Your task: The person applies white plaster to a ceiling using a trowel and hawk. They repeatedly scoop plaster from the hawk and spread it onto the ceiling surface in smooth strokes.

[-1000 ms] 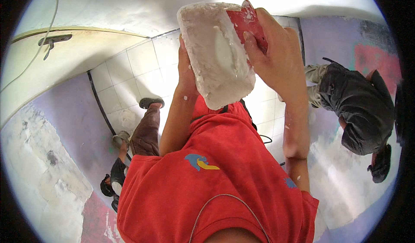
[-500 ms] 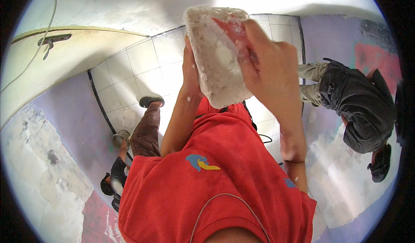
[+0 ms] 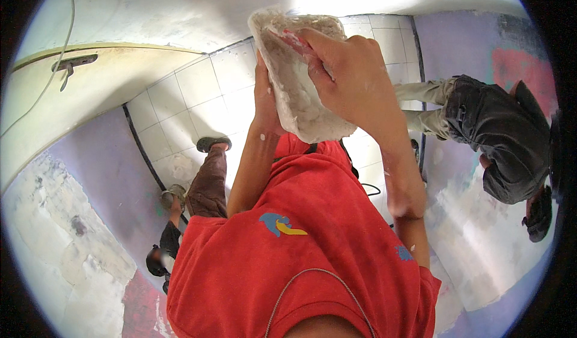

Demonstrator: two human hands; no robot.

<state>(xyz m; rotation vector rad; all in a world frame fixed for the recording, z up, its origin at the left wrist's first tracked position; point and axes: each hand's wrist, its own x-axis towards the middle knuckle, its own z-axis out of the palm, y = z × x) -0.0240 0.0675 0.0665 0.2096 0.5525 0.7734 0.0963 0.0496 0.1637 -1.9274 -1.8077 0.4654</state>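
A rectangular whitish tub, crusted with white putty, is held up in front of my red shirt. Its left side rests against my left hand, whose thumb runs up the wall while the other fingers are hidden beneath. My right hand is closed round a red scraper over the tub's far left part. White smears cover the scraper, and its working edge lies near the tub's left rim. Putty coats the tub's inner walls; my right hand hides part of the inside.
At the right, a person in dark clothes and light trousers stands by a patchy wall. Another person is low at the left, beside a purple wall. A door with a dark handle is at the far left, above pale floor tiles.
My right hand and the scraper have moved left across the tub to its left rim. The tub has tilted slightly. The person at the right has shifted a little.
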